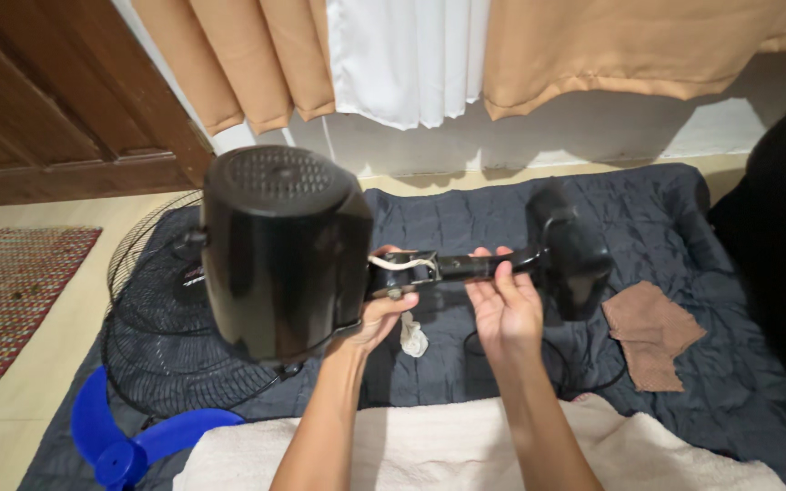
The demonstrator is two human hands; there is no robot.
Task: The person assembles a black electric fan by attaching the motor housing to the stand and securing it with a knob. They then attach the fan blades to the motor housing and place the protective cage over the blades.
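Observation:
A glossy black fan motor housing (279, 250) is held up in front of me, joined to a black neck piece (466, 266) that runs right to a black fan base (570, 255). My left hand (377, 318) grips the neck just under the housing, where a white wire (402, 264) loops out. My right hand (502, 305) holds the middle of the neck from below, fingers curled over it. A small white plug or wad (414, 338) hangs beneath the neck.
Black wire fan grilles (152, 336) lie at the left on a dark quilted mat (702, 364). Blue fan blades (129, 441) sit at the lower left. A brown cloth (652, 335) lies right; a cream towel (466, 450) covers my lap. A woven rug (11, 300) lies far left, with curtains behind.

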